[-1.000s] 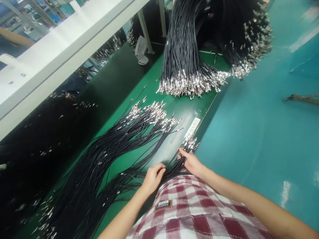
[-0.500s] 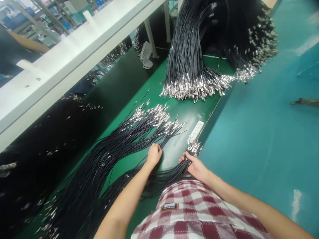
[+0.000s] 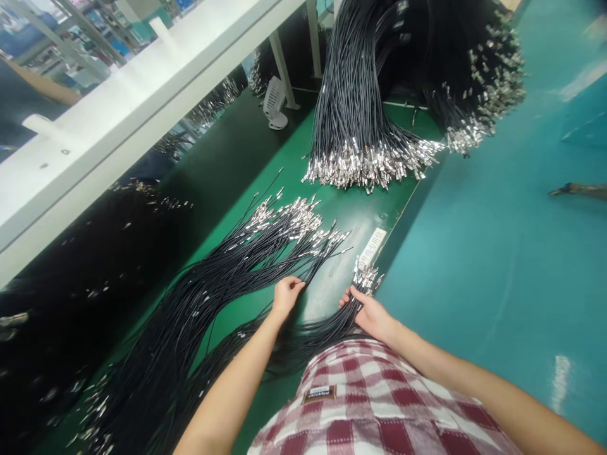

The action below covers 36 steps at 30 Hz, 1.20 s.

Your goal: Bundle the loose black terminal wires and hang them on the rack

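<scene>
Black wires with silvery metal terminals are spread over the green table (image 3: 327, 306). My right hand (image 3: 372, 315) is closed around a bundle of wires (image 3: 348, 311) just below its terminal ends (image 3: 367, 278), close to the table's edge. To its left, my left hand (image 3: 286, 296) pinches a few wires (image 3: 313, 270) at the near side of a loose pile of wires (image 3: 227, 265). The tips of those wires fan out beyond my fingers. How many wires each hand holds I cannot tell.
A large hank of wires (image 3: 348, 95) hangs over a support at the back, with another dark bunch (image 3: 478, 82) to its right. A white shelf (image 3: 118, 101) runs along the left. Beneath it stands a small fan (image 3: 275, 104). A label (image 3: 372, 248) sticks to the table edge.
My left hand has moved from near the held bundle up and away to the loose pile, closing on a few wires there. My right hand keeps its bundle in nearly the same place.
</scene>
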Each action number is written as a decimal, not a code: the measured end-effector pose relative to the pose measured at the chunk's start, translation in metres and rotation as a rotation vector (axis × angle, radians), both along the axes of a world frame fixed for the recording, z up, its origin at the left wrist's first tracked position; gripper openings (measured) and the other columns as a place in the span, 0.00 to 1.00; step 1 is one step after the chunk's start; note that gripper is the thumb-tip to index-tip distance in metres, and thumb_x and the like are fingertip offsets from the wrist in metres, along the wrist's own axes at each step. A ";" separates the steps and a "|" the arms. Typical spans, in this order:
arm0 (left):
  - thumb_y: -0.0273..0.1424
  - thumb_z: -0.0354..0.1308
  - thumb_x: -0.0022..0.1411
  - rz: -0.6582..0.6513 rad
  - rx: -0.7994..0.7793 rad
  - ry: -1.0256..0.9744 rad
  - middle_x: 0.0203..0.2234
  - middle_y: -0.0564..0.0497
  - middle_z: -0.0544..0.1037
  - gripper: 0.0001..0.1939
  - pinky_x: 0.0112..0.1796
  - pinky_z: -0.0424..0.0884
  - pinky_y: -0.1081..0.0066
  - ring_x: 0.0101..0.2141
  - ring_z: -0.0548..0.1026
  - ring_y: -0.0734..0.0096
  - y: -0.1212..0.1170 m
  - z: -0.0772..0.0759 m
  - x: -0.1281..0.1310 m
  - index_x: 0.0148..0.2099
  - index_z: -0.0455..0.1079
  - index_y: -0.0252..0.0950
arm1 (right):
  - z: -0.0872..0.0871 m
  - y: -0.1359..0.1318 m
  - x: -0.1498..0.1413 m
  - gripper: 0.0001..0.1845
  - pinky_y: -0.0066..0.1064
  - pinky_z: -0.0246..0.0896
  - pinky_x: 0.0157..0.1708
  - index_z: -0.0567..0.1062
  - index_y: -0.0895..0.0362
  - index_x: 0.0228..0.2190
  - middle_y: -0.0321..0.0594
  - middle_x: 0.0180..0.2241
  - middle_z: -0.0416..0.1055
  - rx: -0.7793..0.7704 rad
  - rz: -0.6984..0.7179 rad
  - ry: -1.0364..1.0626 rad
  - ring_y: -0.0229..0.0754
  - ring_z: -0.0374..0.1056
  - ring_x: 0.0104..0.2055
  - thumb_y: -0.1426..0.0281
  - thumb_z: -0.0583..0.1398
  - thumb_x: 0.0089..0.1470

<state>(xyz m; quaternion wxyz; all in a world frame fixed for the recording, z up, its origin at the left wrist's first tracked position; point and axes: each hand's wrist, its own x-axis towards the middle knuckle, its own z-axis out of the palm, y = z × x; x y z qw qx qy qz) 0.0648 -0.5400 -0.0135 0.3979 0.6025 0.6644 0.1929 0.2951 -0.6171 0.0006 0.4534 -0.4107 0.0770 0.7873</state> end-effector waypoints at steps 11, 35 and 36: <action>0.48 0.62 0.53 -0.002 -0.239 -0.483 0.17 0.56 0.68 0.28 0.19 0.52 0.77 0.16 0.57 0.81 -0.041 0.042 -0.018 0.45 0.76 0.28 | 0.007 0.000 -0.003 0.25 0.28 0.64 0.29 0.78 0.58 0.39 0.32 0.23 0.66 0.060 0.007 -0.056 0.36 0.65 0.27 0.63 0.74 0.38; 0.45 0.58 0.59 0.017 -0.166 -0.346 0.30 0.44 0.80 0.24 0.31 0.74 0.68 0.29 0.75 0.66 -0.117 0.041 -0.021 0.47 0.78 0.31 | 0.016 0.002 -0.004 0.23 0.25 0.60 0.23 0.79 0.56 0.39 0.33 0.27 0.68 0.096 -0.016 -0.122 0.31 0.61 0.24 0.63 0.73 0.40; 0.45 0.58 0.59 0.023 -0.175 -0.372 0.29 0.44 0.80 0.24 0.32 0.74 0.68 0.29 0.76 0.66 -0.115 0.039 -0.015 0.47 0.78 0.30 | 0.016 0.002 -0.005 0.23 0.26 0.61 0.24 0.79 0.56 0.39 0.33 0.27 0.68 0.102 -0.013 -0.123 0.31 0.61 0.24 0.62 0.73 0.40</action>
